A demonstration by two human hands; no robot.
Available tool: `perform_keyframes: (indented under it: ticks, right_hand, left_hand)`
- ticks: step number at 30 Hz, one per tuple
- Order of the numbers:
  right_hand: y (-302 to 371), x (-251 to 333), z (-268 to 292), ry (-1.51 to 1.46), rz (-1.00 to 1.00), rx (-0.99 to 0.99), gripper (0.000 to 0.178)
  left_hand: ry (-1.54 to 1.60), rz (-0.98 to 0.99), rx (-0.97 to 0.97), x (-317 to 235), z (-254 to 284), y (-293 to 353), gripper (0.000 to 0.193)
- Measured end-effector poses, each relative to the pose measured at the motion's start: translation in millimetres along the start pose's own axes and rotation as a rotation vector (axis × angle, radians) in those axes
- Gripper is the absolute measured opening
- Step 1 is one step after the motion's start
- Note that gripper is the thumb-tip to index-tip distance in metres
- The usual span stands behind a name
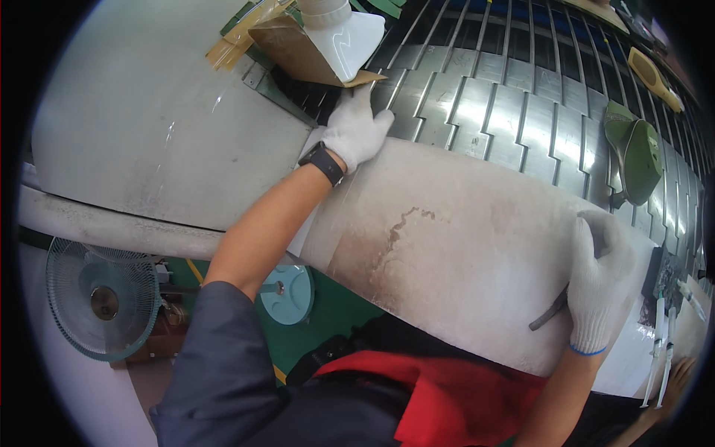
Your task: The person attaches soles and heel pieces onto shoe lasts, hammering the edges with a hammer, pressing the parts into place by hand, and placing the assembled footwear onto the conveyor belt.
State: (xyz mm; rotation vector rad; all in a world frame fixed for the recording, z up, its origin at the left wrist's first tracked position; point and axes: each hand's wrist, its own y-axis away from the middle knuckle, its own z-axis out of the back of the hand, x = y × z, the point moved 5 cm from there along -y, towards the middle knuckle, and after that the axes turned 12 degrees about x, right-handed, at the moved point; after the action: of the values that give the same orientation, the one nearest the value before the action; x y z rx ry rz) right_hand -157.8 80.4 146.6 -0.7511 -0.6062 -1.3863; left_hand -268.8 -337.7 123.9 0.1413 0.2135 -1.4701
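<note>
Over the stained worktop (pixel 462 238) I record the left hand (pixel 356 134) at the far-left corner, thumb apart, fingertips hidden under the white hood (pixel 354 37) just beyond, and the right hand (pixel 605 279) near the right end, fingers curled, by a dark strip (pixel 549 314), either hold indiscernible.

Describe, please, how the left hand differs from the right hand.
The left hand has a dark watch at its wrist; the right hand shows a blue-edged glove cuff. The left hand is beside the white funnel; the right hand, looking curled, is over the pale worktop. Both wear white gloves.
</note>
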Motion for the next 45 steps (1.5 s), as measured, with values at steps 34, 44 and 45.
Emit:
perform_keyframes:
  ticks: [34, 44, 45]
  right_hand:
    - [-3, -22, 25, 0.015, 0.03, -0.055, 0.016]
    - [-4, -15, 28, 0.031, 0.063, -0.067, 0.017]
    - [-4, -14, 28, 0.039, 0.063, -0.056, 0.017]
  left_hand:
    - [-0.311, 0.309, -0.098, 128, -37, -210, 0.083]
    - [-0.354, 0.31, -0.11, 128, -45, -216, 0.084]
    - [-0.355, 0.313, -0.112, 129, -44, -216, 0.084]
